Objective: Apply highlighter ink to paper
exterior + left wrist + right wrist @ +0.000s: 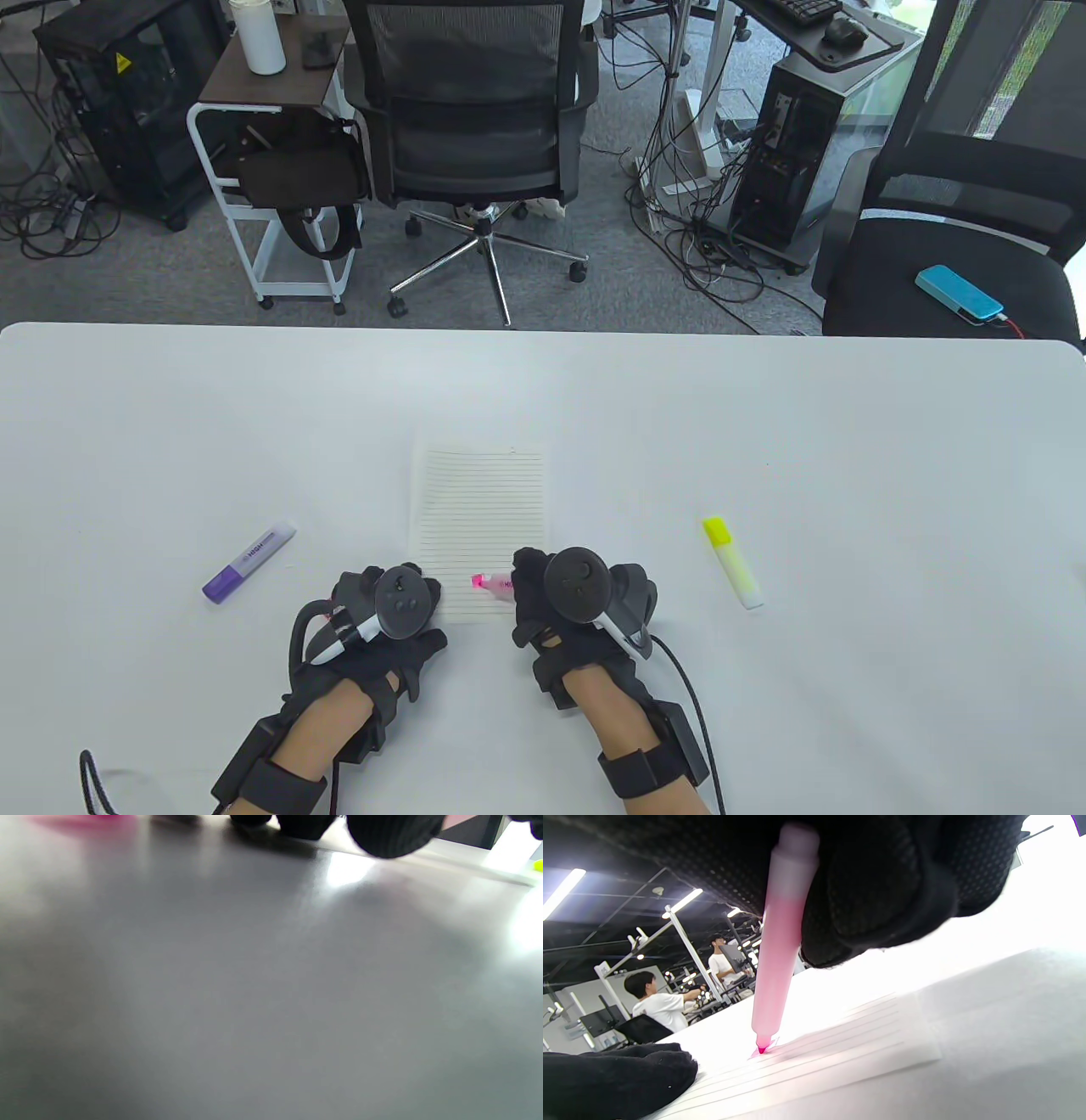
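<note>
A lined sheet of paper [478, 509] lies on the white table [764, 424]. My right hand [543, 594] grips a pink highlighter [492, 585], uncapped, its tip touching the paper near the bottom edge. In the right wrist view the pink highlighter [778, 955] stands nearly upright in my gloved fingers [882, 887], its tip on the lined paper [840, 1043]. My left hand [399, 607] rests on the paper's lower left corner, fingers flat; it also shows in the right wrist view [615, 1077]. Whether the left hand holds a cap is hidden.
A purple highlighter [249, 562] lies capped at the left. A yellow highlighter [732, 562] lies capped at the right. Office chairs [475, 127] stand beyond the table's far edge. The left wrist view shows blurred tabletop [254, 984] and fingertips [394, 836].
</note>
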